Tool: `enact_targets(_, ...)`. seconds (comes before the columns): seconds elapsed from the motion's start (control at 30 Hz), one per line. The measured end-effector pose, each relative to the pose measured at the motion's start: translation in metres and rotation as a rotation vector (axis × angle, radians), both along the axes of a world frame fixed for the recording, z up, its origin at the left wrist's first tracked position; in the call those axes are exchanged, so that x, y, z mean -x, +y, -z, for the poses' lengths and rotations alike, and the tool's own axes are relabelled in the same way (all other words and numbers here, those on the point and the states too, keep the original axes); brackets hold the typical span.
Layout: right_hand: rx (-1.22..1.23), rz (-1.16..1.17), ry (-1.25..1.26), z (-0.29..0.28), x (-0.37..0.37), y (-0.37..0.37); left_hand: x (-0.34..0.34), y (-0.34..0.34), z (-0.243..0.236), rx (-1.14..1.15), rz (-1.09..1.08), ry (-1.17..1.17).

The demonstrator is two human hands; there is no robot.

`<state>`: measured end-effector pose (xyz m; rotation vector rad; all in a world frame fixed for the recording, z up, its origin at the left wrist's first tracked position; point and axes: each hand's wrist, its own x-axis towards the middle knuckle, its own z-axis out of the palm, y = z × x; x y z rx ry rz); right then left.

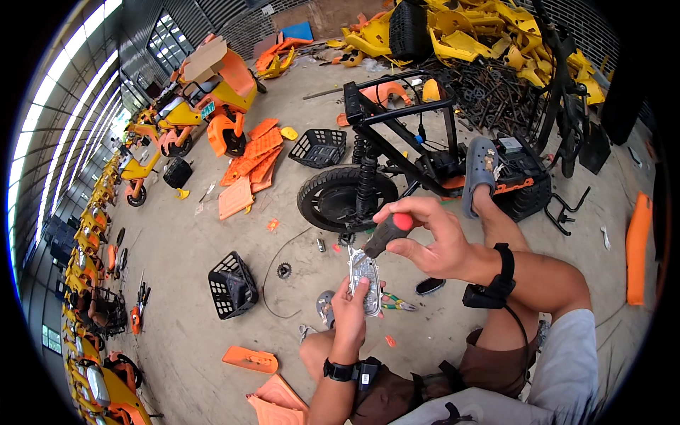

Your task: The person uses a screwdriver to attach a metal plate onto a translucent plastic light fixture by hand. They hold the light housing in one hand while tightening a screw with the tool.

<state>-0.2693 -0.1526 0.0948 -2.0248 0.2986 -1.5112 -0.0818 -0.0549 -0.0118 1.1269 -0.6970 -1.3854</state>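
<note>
My left hand [348,313] holds a silver, clear-faced lamp unit [371,303] upright by its lower part, with the thumb pressed on its face. My right hand [445,248] grips a screwdriver [381,239] by its dark handle with a red end. The screwdriver slants down to the left, its tip at the upper part of the lamp unit; whether it sits in a screw is too small to tell. Below the lamp unit, pliers [398,304] with green and yellow handles lie on the floor.
A stripped black scooter frame [407,145] with its wheel [340,200] lies ahead, my foot in a grey clog [482,170] against it. Black baskets [230,287], orange panels [248,166] and a small gear [284,270] lie around. Yellow parts [460,42] pile up at the back; scooters [85,258] line the left.
</note>
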Motion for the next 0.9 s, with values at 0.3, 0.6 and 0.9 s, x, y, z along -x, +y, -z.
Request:
enact_targets(0.3, -0.008, 0.035, 0.012, -0.0029, -0.0012, 0.0007, -0.0029, 0.0012, 0.0014, -0.019, -0.003, -0.039)
enact_targets(0.6, -0.079, 0.102, 0.024, 0.0036, -0.0008, -0.0005, 0.0040, -0.0001, 0.0018, -0.036, -0.013, -0.107)
enact_targets(0.9, -0.068, 0.127, 0.172, -0.0030, 0.0052, -0.0026, 0.0056, -0.0021, 0.0043, -0.064, -0.007, -0.164)
